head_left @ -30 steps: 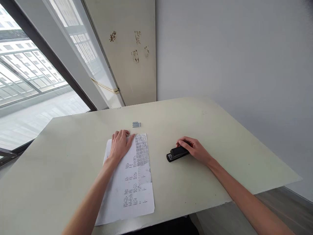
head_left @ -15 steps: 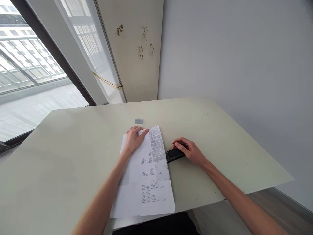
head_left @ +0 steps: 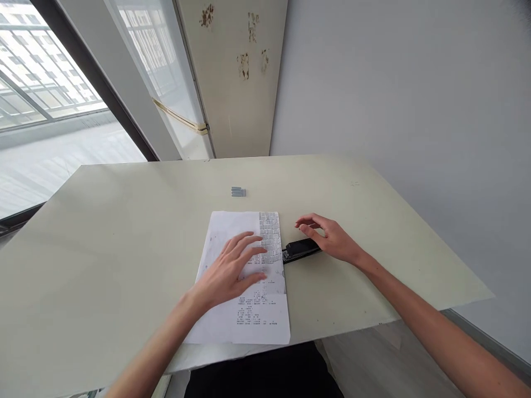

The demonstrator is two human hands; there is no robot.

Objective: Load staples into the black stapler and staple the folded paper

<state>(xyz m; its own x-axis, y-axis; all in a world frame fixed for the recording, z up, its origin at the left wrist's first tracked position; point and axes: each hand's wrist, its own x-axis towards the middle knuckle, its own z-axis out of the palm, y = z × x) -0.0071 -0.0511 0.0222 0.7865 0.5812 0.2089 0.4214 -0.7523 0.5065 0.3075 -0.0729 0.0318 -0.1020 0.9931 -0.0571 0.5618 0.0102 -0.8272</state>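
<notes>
A stack of printed paper sheets (head_left: pixel 232 326) lies on the table, its far edge flat and its right side covered with dense print. My left hand (head_left: pixel 236 268) is over the middle of the sheets, fingers spread and holding nothing; whether it touches the paper I cannot tell. At the right edge of the sheets lies a black stapler (head_left: pixel 301 249), its front end against or just beside the paper. My right hand (head_left: pixel 327 235) is at the stapler's rear end, fingers apart and loosely curved above it, partly hiding that end.
Small grey strips of staples (head_left: pixel 238 192) lie on the pale table (head_left: pixel 136 237) beyond the paper. A grey wall (head_left: pixel 394 83) borders the table's right side. At the back stand a white cabinet (head_left: pixel 236 110) with stained patches and a window at the left.
My left hand has left the top edge of the sheets and moved nearer over their middle, fingers spreading. My right hand has loosened off the stapler. The view has shifted slightly.
</notes>
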